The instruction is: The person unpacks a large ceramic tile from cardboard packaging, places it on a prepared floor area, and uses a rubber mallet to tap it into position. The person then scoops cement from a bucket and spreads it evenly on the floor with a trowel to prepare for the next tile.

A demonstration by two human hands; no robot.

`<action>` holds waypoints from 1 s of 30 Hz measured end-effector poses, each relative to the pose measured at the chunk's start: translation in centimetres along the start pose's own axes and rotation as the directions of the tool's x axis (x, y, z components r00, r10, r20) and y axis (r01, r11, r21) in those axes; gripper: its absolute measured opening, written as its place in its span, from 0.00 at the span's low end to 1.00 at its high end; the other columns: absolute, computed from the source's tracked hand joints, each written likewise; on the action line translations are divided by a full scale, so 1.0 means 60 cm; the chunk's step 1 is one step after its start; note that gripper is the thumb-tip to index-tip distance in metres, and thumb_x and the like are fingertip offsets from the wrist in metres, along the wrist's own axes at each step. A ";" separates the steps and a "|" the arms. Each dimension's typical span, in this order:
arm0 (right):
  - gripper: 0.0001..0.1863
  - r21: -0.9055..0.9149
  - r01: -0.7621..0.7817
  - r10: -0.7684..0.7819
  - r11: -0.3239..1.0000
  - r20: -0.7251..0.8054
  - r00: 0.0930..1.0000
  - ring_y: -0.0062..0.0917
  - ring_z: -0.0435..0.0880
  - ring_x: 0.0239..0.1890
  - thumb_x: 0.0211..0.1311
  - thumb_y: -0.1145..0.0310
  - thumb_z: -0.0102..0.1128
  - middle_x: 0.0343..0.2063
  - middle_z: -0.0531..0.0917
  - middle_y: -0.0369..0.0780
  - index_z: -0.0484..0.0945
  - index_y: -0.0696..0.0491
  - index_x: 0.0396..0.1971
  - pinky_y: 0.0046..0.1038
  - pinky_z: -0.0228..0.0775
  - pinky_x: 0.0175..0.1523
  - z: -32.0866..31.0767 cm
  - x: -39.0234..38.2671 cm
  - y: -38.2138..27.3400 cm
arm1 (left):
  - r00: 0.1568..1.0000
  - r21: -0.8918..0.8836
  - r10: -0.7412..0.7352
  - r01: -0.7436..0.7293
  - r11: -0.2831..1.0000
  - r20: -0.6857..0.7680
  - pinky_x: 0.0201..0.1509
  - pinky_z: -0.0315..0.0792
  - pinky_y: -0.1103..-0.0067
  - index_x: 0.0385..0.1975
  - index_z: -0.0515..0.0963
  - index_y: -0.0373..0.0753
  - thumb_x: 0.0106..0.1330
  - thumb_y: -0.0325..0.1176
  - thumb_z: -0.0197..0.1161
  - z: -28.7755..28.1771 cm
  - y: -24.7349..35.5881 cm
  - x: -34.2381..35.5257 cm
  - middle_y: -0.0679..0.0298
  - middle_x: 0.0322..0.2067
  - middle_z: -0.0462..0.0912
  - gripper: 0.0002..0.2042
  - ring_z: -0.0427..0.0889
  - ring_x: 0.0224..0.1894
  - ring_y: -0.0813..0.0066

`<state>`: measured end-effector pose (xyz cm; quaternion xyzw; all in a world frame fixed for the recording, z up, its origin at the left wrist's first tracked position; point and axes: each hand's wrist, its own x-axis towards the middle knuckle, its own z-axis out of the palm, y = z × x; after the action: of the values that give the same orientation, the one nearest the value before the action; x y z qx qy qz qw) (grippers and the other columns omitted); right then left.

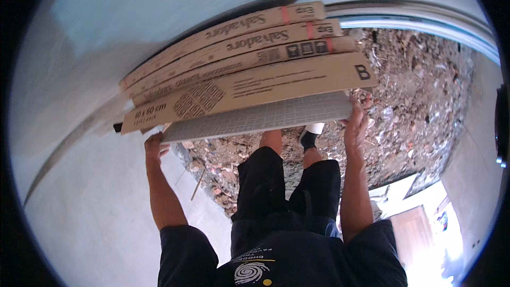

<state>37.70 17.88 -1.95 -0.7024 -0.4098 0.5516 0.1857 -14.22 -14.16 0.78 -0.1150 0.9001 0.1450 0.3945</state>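
Note:
A large grey tile [260,116] with a pale grid pattern lies between my two hands, tilted against the front of a stack of cartons. My left hand [155,148] grips its left end, fingers curled round the edge. At the other end, my right hand [355,122] holds the right edge, with the thumb and fingers around it. Right behind the tile stands an open brown cardboard carton [297,77] with dark printing. Further flat cartons [255,27] with red bands are stacked behind it, leaning toward the wall.
Rubble and broken earth [409,111] cover the ground under and to the right of me. A smooth grey wall [95,207] rises at the left. Long pipes or rails [414,18] run along the far wall. A brown board [414,234] stands in bright light at the lower right.

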 end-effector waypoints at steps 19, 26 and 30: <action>0.40 -0.220 0.650 -0.604 0.728 0.244 0.759 0.46 0.76 0.46 0.43 0.33 0.66 0.39 0.77 0.47 0.72 0.57 0.40 0.43 0.67 0.53 -0.037 0.058 0.002 | 0.977 0.840 0.090 -0.211 0.500 0.192 0.19 0.74 0.69 0.52 0.72 0.38 0.59 0.58 0.59 0.051 0.139 0.091 0.56 0.33 0.82 0.30 0.79 0.19 0.64; 0.38 -0.092 0.804 -0.809 0.587 -0.058 0.584 0.41 0.73 0.34 0.38 0.31 0.65 0.28 0.71 0.44 0.69 0.55 0.29 0.40 0.67 0.41 -0.044 -0.056 -0.039 | 0.898 0.872 -0.420 0.099 0.479 0.129 0.19 0.73 0.70 0.48 0.74 0.38 0.59 0.57 0.60 -0.113 0.101 0.067 0.56 0.30 0.82 0.29 0.78 0.18 0.65; 0.38 0.022 0.830 -0.810 0.558 -0.205 0.550 0.41 0.71 0.31 0.35 0.31 0.66 0.25 0.70 0.43 0.66 0.55 0.24 0.40 0.65 0.39 -0.101 -0.180 -0.070 | 0.941 0.892 -0.178 -0.197 0.407 0.289 0.18 0.72 0.71 0.43 0.74 0.38 0.59 0.57 0.59 -0.049 0.070 -0.069 0.57 0.27 0.81 0.26 0.77 0.17 0.66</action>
<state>41.17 13.11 9.75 -0.4623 -0.6397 0.3612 0.4966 -14.79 -10.91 6.48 0.1505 0.7505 -0.3489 0.5408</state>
